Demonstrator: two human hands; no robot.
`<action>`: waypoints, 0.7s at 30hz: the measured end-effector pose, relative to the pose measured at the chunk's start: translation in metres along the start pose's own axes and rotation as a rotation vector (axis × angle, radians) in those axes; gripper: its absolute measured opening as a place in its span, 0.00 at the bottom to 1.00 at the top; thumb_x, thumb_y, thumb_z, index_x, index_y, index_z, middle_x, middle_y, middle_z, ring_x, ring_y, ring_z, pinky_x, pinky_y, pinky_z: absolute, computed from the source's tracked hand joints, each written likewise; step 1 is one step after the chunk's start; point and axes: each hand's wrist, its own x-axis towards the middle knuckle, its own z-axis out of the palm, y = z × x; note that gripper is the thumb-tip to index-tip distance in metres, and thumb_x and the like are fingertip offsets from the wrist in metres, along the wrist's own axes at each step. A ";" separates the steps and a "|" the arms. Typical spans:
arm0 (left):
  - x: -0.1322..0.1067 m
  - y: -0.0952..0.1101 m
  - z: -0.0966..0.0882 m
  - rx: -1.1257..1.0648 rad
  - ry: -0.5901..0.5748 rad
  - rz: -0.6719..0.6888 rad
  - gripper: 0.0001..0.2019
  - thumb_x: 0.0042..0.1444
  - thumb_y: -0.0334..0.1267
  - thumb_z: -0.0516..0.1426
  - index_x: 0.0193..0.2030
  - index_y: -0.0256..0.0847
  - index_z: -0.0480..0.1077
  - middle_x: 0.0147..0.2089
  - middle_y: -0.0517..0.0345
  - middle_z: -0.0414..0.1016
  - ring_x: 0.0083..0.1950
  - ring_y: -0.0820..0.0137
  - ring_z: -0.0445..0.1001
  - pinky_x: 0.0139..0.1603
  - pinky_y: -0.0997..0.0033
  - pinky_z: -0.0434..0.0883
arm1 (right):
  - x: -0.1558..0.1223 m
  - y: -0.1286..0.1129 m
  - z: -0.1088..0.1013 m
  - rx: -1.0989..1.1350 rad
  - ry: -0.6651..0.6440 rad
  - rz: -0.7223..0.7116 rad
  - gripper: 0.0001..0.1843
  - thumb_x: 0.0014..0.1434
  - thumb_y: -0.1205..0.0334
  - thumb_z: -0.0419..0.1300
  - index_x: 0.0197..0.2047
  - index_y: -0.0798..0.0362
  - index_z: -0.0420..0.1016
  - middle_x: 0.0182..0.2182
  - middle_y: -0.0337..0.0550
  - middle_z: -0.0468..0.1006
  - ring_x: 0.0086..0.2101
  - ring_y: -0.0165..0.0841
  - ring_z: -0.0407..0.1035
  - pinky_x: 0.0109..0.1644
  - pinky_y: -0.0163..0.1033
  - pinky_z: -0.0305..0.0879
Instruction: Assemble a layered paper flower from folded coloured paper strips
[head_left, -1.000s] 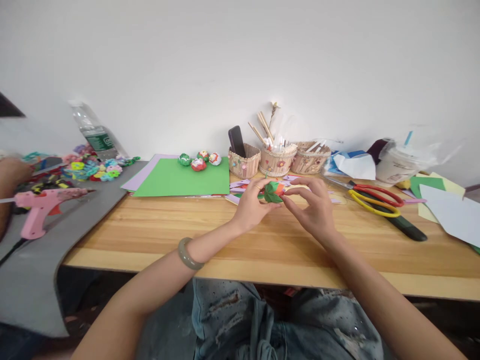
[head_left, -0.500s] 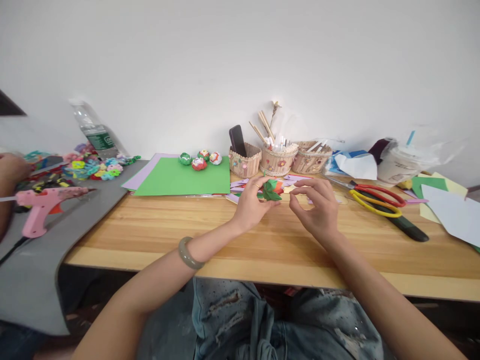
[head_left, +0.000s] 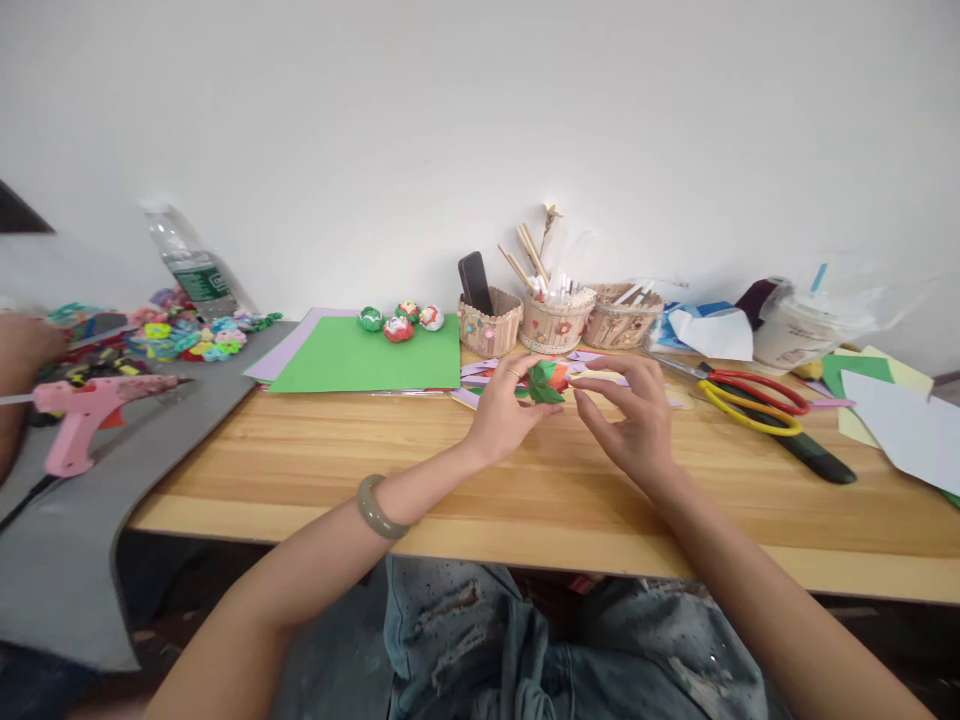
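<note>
My left hand [head_left: 501, 408] is closed around a small folded paper flower [head_left: 545, 381] with green leaves and an orange-red centre, held just above the wooden table [head_left: 525, 480]. My right hand [head_left: 630, 415] is beside it on the right, with fingers curled and the fingertips touching the flower's right side. A green bangle [head_left: 375, 508] sits on my left wrist.
A green sheet [head_left: 367, 357] lies over lilac paper, with three paper balls [head_left: 397, 322] behind it. Three stick-built baskets [head_left: 559, 318] hold sticks and a phone. Scissors [head_left: 750, 398] and a dark tool lie right. Another person's hand holds a pink glue gun [head_left: 82, 405] at left, near a water bottle [head_left: 191, 265].
My right hand drew away from the flower half a second ago and has now come back to touch it. The left hand has kept its hold.
</note>
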 end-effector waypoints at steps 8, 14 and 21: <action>0.000 0.002 -0.001 -0.022 -0.051 0.035 0.26 0.44 0.34 0.64 0.51 0.45 0.65 0.53 0.50 0.64 0.55 0.61 0.66 0.48 0.63 0.70 | 0.001 0.003 -0.002 0.181 0.012 0.236 0.07 0.55 0.63 0.57 0.35 0.45 0.76 0.36 0.44 0.73 0.40 0.39 0.67 0.42 0.47 0.64; -0.001 0.009 -0.003 0.015 -0.071 0.056 0.26 0.44 0.26 0.62 0.51 0.45 0.66 0.56 0.49 0.60 0.60 0.61 0.60 0.44 0.69 0.73 | 0.003 0.008 0.000 0.352 -0.110 0.432 0.06 0.56 0.60 0.57 0.29 0.49 0.73 0.29 0.41 0.74 0.33 0.36 0.69 0.33 0.40 0.65; -0.003 0.012 -0.004 0.054 -0.102 0.072 0.24 0.46 0.22 0.58 0.49 0.47 0.67 0.61 0.52 0.54 0.61 0.62 0.59 0.48 0.66 0.73 | 0.006 0.003 -0.001 0.398 -0.167 0.498 0.07 0.53 0.56 0.60 0.27 0.49 0.73 0.28 0.41 0.74 0.31 0.34 0.68 0.31 0.39 0.63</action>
